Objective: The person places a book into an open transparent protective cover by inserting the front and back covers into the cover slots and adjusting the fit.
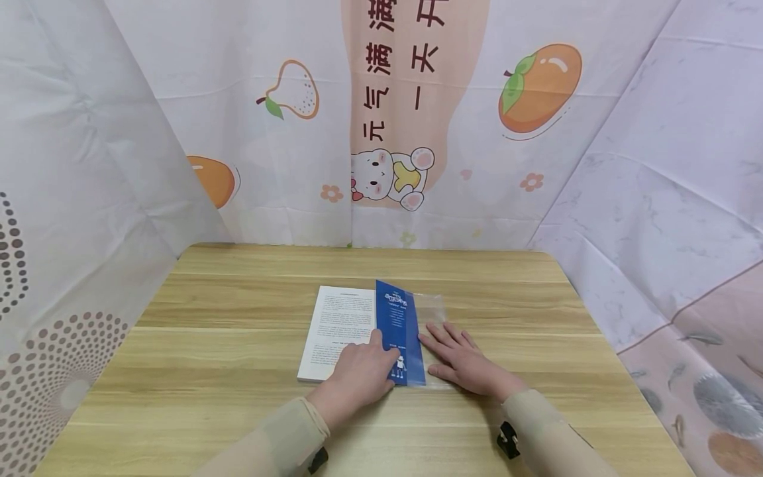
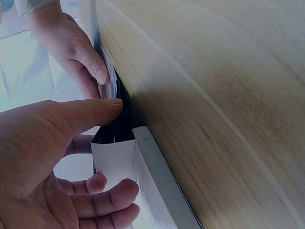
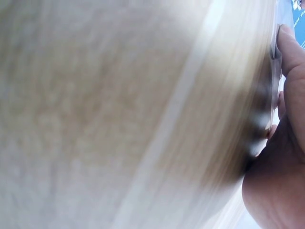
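Observation:
A book (image 1: 342, 324) with a printed white page facing up lies on the table. Its blue cover flap (image 1: 396, 318) stands slightly raised along the right side, with a clear plastic cover (image 1: 432, 308) extending beyond it. My left hand (image 1: 363, 371) holds the blue flap at its near end. In the left wrist view, that hand's thumb (image 2: 102, 112) lies at the flap's edge, while the other fingers curl loosely by the white page. My right hand (image 1: 461, 361) rests flat with spread fingers on the clear plastic. The right wrist view shows little beyond part of that hand (image 3: 290, 105).
The wooden table (image 1: 226, 371) spreads around the book on all sides. A printed curtain (image 1: 286, 165) hangs behind its far edge, with more cloth on the left and right. Black wrist devices (image 1: 508, 440) sit under the sleeves.

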Motion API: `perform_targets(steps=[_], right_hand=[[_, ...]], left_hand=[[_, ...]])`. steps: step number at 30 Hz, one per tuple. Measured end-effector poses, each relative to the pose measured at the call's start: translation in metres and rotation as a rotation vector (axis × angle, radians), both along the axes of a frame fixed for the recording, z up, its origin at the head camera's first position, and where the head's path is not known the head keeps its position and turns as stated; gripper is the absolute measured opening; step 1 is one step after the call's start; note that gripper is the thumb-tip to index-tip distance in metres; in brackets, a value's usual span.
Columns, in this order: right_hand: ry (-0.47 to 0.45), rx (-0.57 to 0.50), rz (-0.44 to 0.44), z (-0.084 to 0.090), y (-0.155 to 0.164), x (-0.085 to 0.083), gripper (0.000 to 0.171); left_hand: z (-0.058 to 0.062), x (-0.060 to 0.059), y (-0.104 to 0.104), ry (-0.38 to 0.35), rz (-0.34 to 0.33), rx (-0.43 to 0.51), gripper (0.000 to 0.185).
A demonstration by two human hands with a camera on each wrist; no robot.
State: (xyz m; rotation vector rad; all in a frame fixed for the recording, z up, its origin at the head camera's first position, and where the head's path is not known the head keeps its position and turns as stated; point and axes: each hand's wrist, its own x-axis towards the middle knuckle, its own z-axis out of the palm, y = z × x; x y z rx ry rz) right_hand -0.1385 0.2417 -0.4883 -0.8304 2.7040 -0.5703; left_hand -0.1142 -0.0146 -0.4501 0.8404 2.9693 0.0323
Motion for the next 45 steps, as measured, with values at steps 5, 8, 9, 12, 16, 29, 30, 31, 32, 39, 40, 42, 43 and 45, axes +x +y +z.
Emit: perform_targets(steps=[5, 8, 9, 12, 16, 29, 30, 31, 32, 39, 40, 42, 43, 45], right_hand=[[-0.001, 0.004, 0.000, -0.0002, -0.0006, -0.0002, 0.063], [0.001, 0.007, 0.000, -0.0013, -0.0006, -0.0007, 0.063], [0.002, 0.007, 0.001, -0.0014, -0.0007, -0.0008, 0.063], [0.004, 0.007, 0.002, -0.0013, -0.0008, -0.0009, 0.063], [0.006, 0.004, 0.002, -0.0018, -0.0001, -0.0009, 0.062], [0.032, -0.056, 0.010, -0.0024, 0.0002, -0.0001, 0.064], [0.031, -0.065, 0.007, -0.0026, 0.0003, -0.0002, 0.064], [0.028, -0.072, -0.001, -0.0029, 0.0004, -0.0002, 0.065], [0.023, -0.079, -0.011, -0.0038, 0.0009, -0.0003, 0.067], [-0.008, -0.126, -0.059, -0.0091, 0.0024, -0.0013, 0.070], [-0.012, -0.128, -0.060, -0.0081, 0.0023, -0.0012, 0.070], [-0.019, -0.112, -0.059, -0.0058, 0.0019, -0.0010, 0.070], [-0.023, -0.100, -0.059, -0.0048, 0.0019, -0.0008, 0.070], [-0.029, -0.081, -0.058, -0.0025, 0.0013, -0.0003, 0.071]], left_hand=[[-0.0006, -0.0003, 0.0005, 0.003, -0.002, -0.005, 0.048], [-0.0004, -0.0001, 0.0005, 0.008, -0.004, -0.015, 0.049], [-0.0003, -0.0002, 0.0006, 0.009, -0.005, -0.017, 0.049], [0.0003, 0.0000, 0.0007, 0.014, -0.010, -0.025, 0.049], [0.0004, -0.0006, 0.0012, 0.021, -0.017, -0.032, 0.049], [0.0011, -0.0015, 0.0004, -0.006, -0.014, -0.029, 0.050], [0.0013, -0.0015, -0.0001, -0.008, -0.014, -0.028, 0.050], [0.0011, -0.0016, -0.0003, -0.009, -0.015, -0.027, 0.051], [0.0013, -0.0018, -0.0005, -0.011, -0.016, -0.026, 0.051], [0.0022, -0.0028, -0.0021, -0.025, -0.030, -0.024, 0.050], [0.0025, -0.0029, -0.0024, -0.028, -0.033, -0.022, 0.049], [0.0034, -0.0029, -0.0031, -0.031, -0.036, -0.017, 0.048], [0.0041, -0.0029, -0.0034, -0.033, -0.037, -0.015, 0.048], [0.0052, -0.0029, -0.0042, -0.037, -0.042, -0.014, 0.047]])
